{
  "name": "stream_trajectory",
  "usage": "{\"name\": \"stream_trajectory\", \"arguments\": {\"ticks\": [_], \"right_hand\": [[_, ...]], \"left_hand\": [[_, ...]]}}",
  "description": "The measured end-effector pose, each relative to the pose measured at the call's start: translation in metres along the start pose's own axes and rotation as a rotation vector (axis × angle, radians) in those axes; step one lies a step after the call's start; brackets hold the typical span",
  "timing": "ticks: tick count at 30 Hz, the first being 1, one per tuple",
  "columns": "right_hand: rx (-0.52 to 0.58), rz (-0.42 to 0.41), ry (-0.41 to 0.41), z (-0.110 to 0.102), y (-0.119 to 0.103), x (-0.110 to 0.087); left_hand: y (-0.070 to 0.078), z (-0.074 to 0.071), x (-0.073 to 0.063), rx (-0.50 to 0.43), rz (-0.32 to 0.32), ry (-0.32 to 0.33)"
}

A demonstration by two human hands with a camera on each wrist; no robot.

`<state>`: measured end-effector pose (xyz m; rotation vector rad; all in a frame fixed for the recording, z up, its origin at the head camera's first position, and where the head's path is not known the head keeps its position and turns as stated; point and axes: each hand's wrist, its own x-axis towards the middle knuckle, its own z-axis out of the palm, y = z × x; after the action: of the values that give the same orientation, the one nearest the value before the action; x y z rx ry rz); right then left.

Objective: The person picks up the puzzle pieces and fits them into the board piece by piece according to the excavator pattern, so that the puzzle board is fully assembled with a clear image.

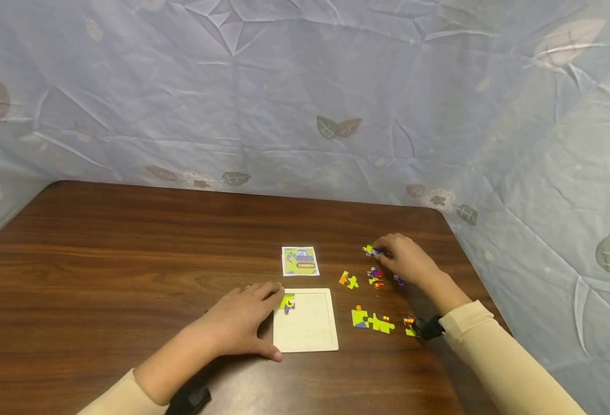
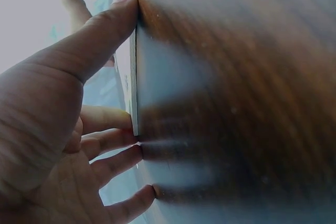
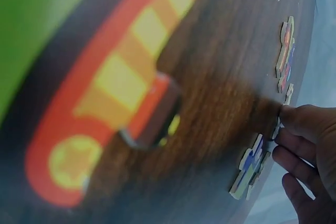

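Note:
My left hand lies along the left edge of a square, cream puzzle tray. Its thumb is at the near corner and its fingertips are at the far one. In the left wrist view, the thumb and fingers touch the tray's thin edge and the wood. One green and purple puzzle piece sits in the tray's far left corner. Further right, my right hand pinches a puzzle piece between thumb and fingertips, seen almost edge-on. Close beside it lies a green and purple piece.
A small picture card of a digger lies behind the tray. Loose pieces lie right of it: orange and green, purple and red, greens, and one by the right wrist. Fabric curtains surround the wooden table.

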<state>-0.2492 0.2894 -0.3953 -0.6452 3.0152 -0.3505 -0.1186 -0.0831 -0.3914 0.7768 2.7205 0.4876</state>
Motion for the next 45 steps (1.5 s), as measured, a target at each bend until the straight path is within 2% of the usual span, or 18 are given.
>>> {"name": "stream_trajectory", "arguments": {"ticks": [11,15,23,27,31,39,45], "right_hand": [[0.033,-0.010,0.005,0.001,0.001,0.003],[0.066,-0.008,0.012,0.000,-0.005,0.000],[0.102,-0.156,0.056,0.001,-0.046,-0.012],[0.115,-0.233,0.047,0.005,-0.071,-0.021],[0.131,-0.283,0.002,0.008,-0.093,-0.029],[0.129,-0.329,-0.061,0.012,-0.117,-0.035],[0.093,-0.401,-0.067,0.021,-0.132,-0.033]], "left_hand": [[-0.001,0.002,0.000,-0.001,-0.003,0.004],[-0.002,0.003,0.000,0.004,-0.001,0.004],[-0.001,0.001,-0.002,0.003,0.000,0.001],[-0.001,0.001,-0.001,0.004,0.002,0.001],[-0.001,0.001,-0.001,0.003,0.001,-0.002],[0.001,0.001,0.000,0.003,-0.008,-0.008],[0.001,0.000,0.000,-0.004,-0.015,-0.013]]}}
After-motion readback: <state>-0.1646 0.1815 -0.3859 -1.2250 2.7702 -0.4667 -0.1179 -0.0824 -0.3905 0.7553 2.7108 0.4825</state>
